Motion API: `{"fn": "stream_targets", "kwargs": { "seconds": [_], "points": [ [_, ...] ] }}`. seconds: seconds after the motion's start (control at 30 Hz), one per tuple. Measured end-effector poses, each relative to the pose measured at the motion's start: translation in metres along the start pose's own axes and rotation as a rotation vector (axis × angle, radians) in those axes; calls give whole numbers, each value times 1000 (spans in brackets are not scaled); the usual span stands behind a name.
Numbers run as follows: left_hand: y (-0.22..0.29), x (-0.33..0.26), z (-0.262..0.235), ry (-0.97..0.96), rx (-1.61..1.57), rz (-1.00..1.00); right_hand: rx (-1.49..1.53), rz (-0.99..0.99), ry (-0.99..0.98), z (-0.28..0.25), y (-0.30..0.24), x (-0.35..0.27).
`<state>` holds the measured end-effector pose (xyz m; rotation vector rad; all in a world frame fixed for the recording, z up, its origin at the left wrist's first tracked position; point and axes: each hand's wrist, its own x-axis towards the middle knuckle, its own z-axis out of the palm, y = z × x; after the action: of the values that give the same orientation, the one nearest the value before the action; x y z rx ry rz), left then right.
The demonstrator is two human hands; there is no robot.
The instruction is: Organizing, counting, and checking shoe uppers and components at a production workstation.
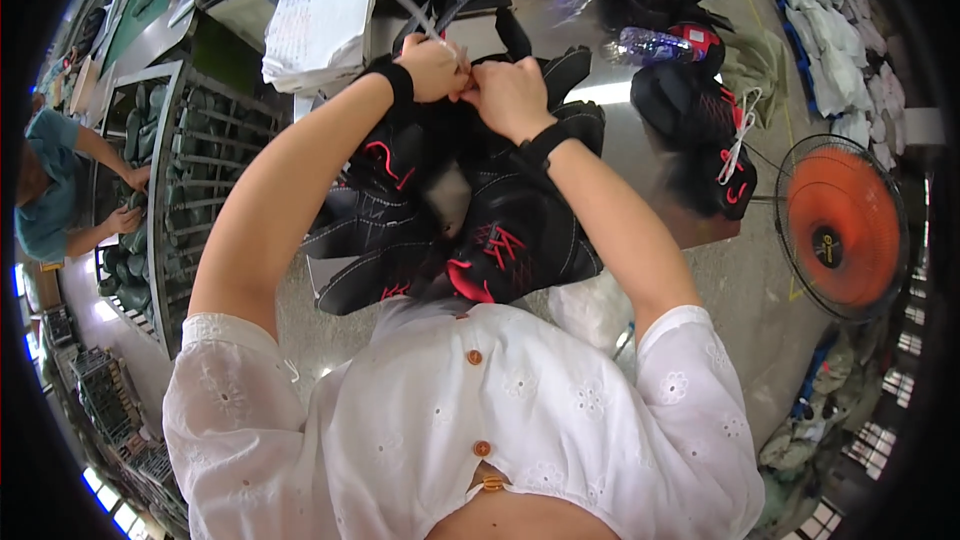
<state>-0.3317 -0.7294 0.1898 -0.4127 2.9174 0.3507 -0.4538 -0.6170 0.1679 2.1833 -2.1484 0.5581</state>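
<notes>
My left hand (432, 68) and my right hand (512, 100) meet over a pile of black shoe uppers, fingers pinched and fingertips touching. A long, thin, pale strip (408, 8) slants up and away from my left hand; blur hides whether it is a lace or a tool. What my right fingers pinch is too small to make out. Just below my hands lies a black shoe upper with red lacing (505, 235). Another black upper with red trim (390, 165) sits under my left forearm.
A notepad with pens (320, 25) lies at the far left of the metal table. Clear plastic bottles (650, 46) and more black uppers (690, 110) are to the right. An orange fan (840, 225) stands beyond. At left, another person (60, 175) handles items on a rack (215, 170).
</notes>
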Motion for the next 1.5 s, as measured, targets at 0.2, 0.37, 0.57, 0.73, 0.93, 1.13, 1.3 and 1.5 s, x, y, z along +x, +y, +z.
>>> {"fn": "stream_targets", "kwargs": {
  "seconds": [0.2, 0.37, 0.57, 0.73, 0.93, 1.13, 1.3, 1.5],
  "points": [
    [-11, 4, -12, -50, 120, -178, -35, 224, -106, -48, 78, -10],
    [-48, 16, 4, 302, 10, -160, -125, 497, 95, -73, 144, -20],
    [-23, 34, -17, 284, -351, -238, 386, 547, 151, -51, 193, -28],
    [-31, 10, -39, 275, -431, -226, -95, 475, 558, -58, 162, 0],
    [-30, -4, -36, 462, -501, -227, 1012, 318, -118, -9, -4, 46],
    [-39, -37, -27, 412, -569, -279, 1350, 537, -118, 27, -46, 58],
    [-26, -42, -9, 145, -2, -195, 1494, 495, 245, -31, -20, 76],
    [-43, -33, 11, 119, 143, -239, 1082, -288, 281, -205, -122, 88]
  ]
}}
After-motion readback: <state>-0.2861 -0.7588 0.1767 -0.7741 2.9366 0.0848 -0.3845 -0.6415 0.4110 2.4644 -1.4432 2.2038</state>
